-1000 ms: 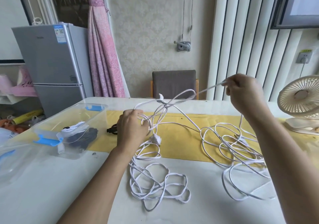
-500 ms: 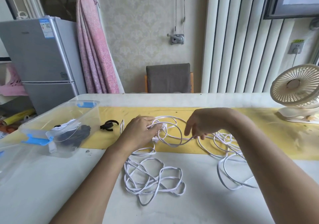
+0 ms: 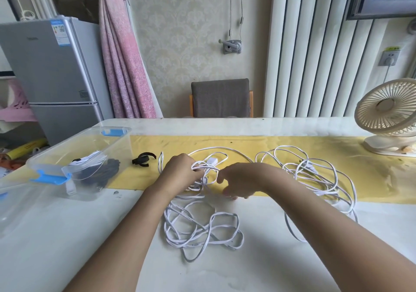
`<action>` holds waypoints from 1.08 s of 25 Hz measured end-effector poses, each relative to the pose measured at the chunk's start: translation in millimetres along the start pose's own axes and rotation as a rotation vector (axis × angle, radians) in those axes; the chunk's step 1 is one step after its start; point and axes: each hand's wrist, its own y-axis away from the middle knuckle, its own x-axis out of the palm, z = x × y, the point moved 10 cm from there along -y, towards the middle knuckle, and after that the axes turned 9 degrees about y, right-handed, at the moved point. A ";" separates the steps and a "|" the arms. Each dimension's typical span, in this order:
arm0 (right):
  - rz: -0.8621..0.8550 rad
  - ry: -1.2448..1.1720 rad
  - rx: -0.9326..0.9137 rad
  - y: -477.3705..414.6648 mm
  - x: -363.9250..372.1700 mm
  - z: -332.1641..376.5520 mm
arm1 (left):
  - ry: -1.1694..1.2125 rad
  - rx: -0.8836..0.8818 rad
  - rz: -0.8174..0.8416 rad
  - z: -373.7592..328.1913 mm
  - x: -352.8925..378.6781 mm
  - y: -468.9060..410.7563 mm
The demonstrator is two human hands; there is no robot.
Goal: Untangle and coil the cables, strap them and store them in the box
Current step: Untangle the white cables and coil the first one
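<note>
Gripping loops of the white cable (image 3: 198, 231) in its curled fingers, the left hand (image 3: 180, 172) is just beside the right hand (image 3: 242, 182), whose fingers bend toward the desk (image 3: 90, 235); whether they pinch a strand, I cannot tell. The loose tangle lies between the forearms.

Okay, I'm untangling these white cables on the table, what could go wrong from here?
One: the left hand grips several loops of the white cable at once, so pulling could tighten the tangle rather than free it. Two: the second cable pile lies close on the right; dragged loops may snag it and knot both together. Three: the black strap lies beside the left hand, and a swept loop might flick it away.
</note>
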 end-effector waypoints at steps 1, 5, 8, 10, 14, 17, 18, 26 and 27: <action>-0.056 -0.033 0.013 -2.9 -2.4 -2.1 | 0.038 -0.016 -0.006 3.8 -1.4 -0.6; -0.287 -0.332 0.090 -12.1 -5.1 -13.4 | 0.353 -0.076 0.076 15.1 2.3 -2.7; -0.416 -0.290 0.117 -25.0 -3.7 -12.8 | 0.442 -0.086 0.108 14.0 2.9 -1.5; -0.466 -0.340 0.074 -28.6 -8.2 -11.5 | 0.474 -0.078 0.126 13.6 3.8 -1.0; -0.736 -0.732 -0.115 3.1 -55.7 -31.4 | 0.408 -0.102 0.060 23.3 0.0 -5.5; -0.739 -1.050 -0.342 27.9 -81.1 -42.8 | 0.407 -0.087 -0.012 17.8 -6.8 -4.2; -0.704 -1.147 -0.426 32.0 -84.9 -42.4 | 0.443 -0.074 -0.045 15.2 -10.1 -4.1; -0.607 -1.506 -0.563 36.8 -87.0 -44.9 | 0.996 0.065 0.283 -22.5 8.4 6.8; -0.613 -1.528 -0.550 37.8 -87.6 -50.0 | 1.101 0.071 0.329 -28.3 9.1 9.8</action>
